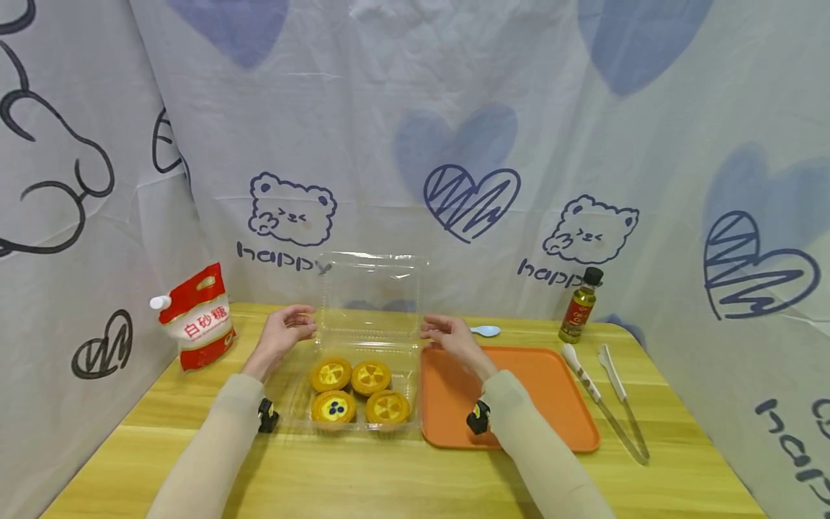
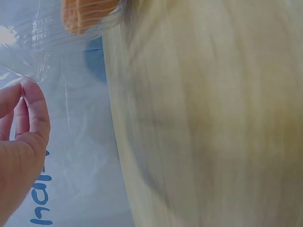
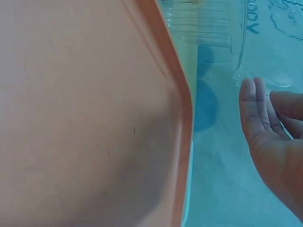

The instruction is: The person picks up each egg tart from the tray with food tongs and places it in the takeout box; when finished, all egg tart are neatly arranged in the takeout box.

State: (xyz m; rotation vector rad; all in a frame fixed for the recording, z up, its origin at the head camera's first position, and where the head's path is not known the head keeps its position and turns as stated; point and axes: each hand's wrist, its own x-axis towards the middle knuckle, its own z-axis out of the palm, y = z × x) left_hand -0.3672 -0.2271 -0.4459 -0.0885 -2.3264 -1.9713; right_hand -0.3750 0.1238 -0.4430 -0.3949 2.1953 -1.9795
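A clear plastic clamshell box [image 1: 415, 417] stands on the table with its lid [image 1: 371, 292] raised. Inside its base sit several egg tarts [image 1: 372, 378], one topped with dark berries [image 1: 336, 409]. At the lid's left edge is my left hand [image 1: 284, 333], fingers loosely bent; in the left wrist view its fingertips [image 2: 32, 90] come up to a corner of the clear plastic, and contact is hard to tell. My right hand [image 1: 456, 340] is by the lid's right edge, above the orange tray [image 1: 519, 432]. In the right wrist view, its fingers [image 3: 251, 106] are extended just off the plastic, holding nothing.
A red and white sugar pouch [image 1: 206, 321] stands at the left. Behind the tray lies a pale spoon [image 1: 486, 331]. An oil bottle [image 1: 577, 315] stands at the back right, with white-handled tongs [image 1: 619, 425] in front. A patterned curtain [image 1: 376, 144] hangs behind the table.
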